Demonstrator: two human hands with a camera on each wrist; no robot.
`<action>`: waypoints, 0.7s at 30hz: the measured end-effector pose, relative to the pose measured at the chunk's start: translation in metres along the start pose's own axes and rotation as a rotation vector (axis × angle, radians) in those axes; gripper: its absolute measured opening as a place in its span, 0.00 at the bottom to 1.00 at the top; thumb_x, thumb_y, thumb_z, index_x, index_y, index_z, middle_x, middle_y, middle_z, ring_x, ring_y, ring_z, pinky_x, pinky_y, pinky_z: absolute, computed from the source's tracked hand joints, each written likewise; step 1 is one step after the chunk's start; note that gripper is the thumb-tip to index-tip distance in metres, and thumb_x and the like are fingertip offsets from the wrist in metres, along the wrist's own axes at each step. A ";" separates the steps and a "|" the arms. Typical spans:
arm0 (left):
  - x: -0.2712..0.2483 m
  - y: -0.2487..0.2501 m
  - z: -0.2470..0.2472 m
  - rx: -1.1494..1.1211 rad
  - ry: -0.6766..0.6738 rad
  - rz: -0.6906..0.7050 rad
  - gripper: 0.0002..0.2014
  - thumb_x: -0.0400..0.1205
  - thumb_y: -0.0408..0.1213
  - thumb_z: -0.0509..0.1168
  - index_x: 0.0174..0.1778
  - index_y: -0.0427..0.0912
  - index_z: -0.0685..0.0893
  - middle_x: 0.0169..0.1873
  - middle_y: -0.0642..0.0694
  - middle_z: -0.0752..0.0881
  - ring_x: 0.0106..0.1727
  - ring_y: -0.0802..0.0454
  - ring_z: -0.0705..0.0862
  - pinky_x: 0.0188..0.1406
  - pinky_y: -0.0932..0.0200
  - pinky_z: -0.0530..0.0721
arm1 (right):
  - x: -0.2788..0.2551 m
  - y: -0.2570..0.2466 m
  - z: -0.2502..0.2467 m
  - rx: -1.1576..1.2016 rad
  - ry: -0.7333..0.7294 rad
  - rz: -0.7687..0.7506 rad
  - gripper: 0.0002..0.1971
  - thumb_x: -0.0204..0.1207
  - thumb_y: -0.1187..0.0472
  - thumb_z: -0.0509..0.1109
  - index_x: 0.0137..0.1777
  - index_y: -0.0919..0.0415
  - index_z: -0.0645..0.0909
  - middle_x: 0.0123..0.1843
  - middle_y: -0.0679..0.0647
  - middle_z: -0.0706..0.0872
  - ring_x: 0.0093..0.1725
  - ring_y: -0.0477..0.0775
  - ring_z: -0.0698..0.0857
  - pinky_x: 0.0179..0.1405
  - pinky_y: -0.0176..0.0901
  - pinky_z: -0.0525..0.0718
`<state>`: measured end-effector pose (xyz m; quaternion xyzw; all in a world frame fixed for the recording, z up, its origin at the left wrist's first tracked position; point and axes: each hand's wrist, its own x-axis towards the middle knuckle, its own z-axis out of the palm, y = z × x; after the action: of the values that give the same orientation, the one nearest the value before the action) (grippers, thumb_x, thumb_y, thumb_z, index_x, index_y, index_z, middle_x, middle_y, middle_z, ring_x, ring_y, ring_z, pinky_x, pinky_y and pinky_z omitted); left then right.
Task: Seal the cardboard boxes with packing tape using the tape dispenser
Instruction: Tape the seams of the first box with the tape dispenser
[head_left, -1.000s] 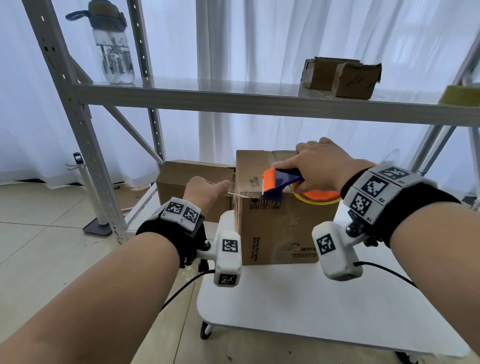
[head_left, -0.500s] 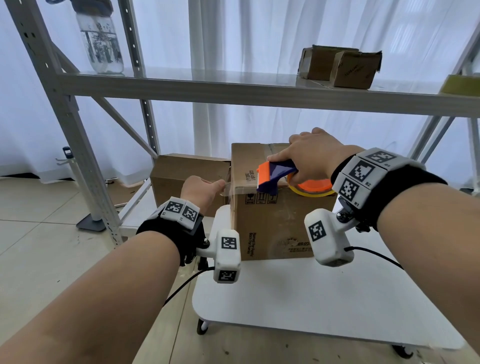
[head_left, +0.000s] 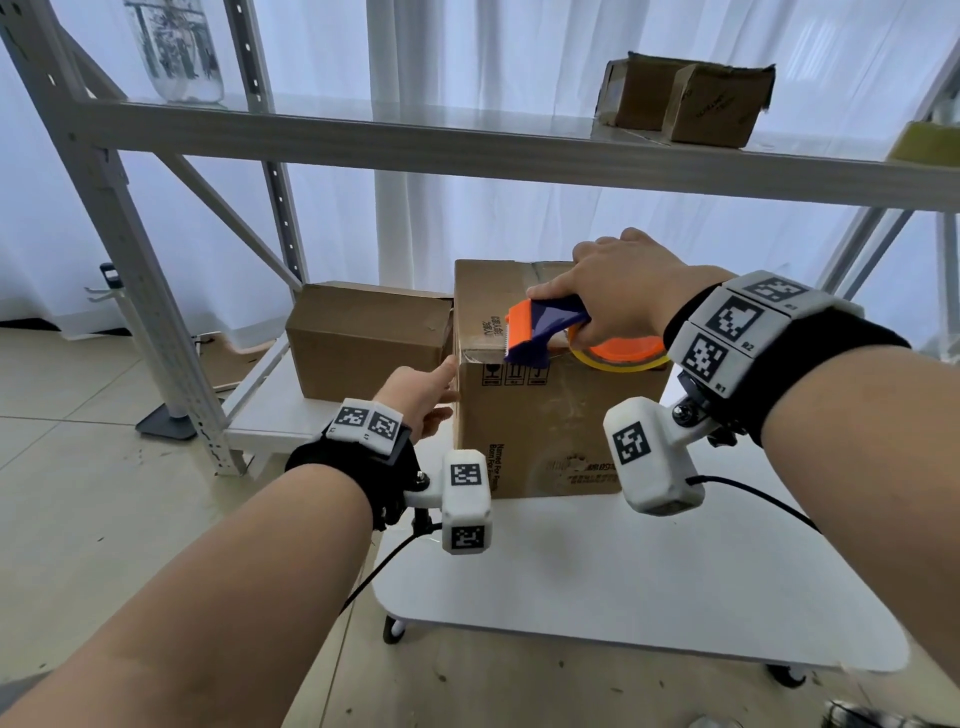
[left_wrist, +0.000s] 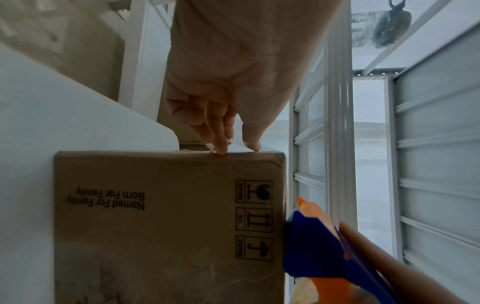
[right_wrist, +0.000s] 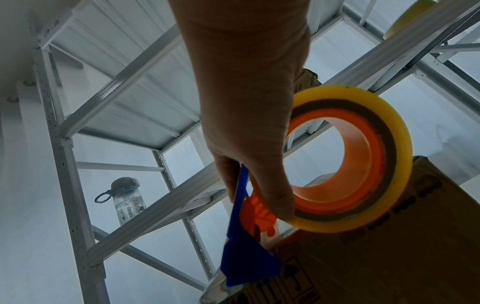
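Observation:
A tall cardboard box (head_left: 545, 426) (left_wrist: 166, 226) (right_wrist: 389, 257) stands on a white rolling table (head_left: 649, 587). My right hand (head_left: 618, 291) (right_wrist: 249, 123) grips an orange and blue tape dispenser (head_left: 545, 330) (left_wrist: 319, 253) (right_wrist: 246, 246) with a yellow tape roll (head_left: 618, 356) (right_wrist: 348, 158), held against the top front edge of the box. My left hand (head_left: 421, 392) (left_wrist: 223, 115) presses extended fingers (left_wrist: 221, 142) against the box's upper left corner, where clear tape lies over the edge.
A second, lower cardboard box (head_left: 363, 338) sits left of the tall one on a low shelf. A metal rack (head_left: 363, 135) spans overhead, holding a water bottle (head_left: 176, 52) (right_wrist: 127, 201), small boxes (head_left: 685, 98) and a spare tape roll (head_left: 930, 143). Tiled floor lies at the left.
My left hand went from pinching the stretched tape end to pressing it flat onto the box's left corner. The dispenser stayed at the top front edge; my head moved closer.

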<state>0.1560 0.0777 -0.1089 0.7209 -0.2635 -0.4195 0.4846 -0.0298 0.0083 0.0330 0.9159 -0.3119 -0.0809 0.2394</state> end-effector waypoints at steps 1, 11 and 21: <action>-0.002 -0.001 -0.003 0.105 -0.042 -0.015 0.26 0.81 0.60 0.60 0.52 0.36 0.81 0.42 0.44 0.88 0.31 0.53 0.79 0.27 0.62 0.76 | 0.000 0.000 0.001 0.003 0.004 0.000 0.32 0.78 0.42 0.65 0.80 0.34 0.59 0.50 0.50 0.67 0.60 0.55 0.75 0.63 0.52 0.67; -0.013 0.015 -0.001 -0.099 0.102 0.410 0.10 0.84 0.25 0.57 0.46 0.39 0.83 0.47 0.39 0.87 0.48 0.48 0.88 0.38 0.64 0.87 | -0.003 -0.001 0.005 0.022 0.031 0.012 0.32 0.78 0.40 0.65 0.80 0.35 0.59 0.50 0.50 0.67 0.60 0.55 0.74 0.63 0.53 0.67; -0.018 0.025 0.005 0.787 -0.148 0.784 0.35 0.77 0.38 0.66 0.81 0.46 0.63 0.75 0.49 0.71 0.76 0.50 0.69 0.78 0.46 0.66 | -0.005 -0.001 0.005 0.039 0.055 0.008 0.32 0.78 0.40 0.65 0.81 0.35 0.59 0.60 0.52 0.75 0.62 0.55 0.74 0.64 0.52 0.67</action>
<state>0.1431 0.0790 -0.0803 0.6642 -0.6817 -0.1273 0.2790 -0.0350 0.0105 0.0282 0.9211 -0.3102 -0.0486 0.2303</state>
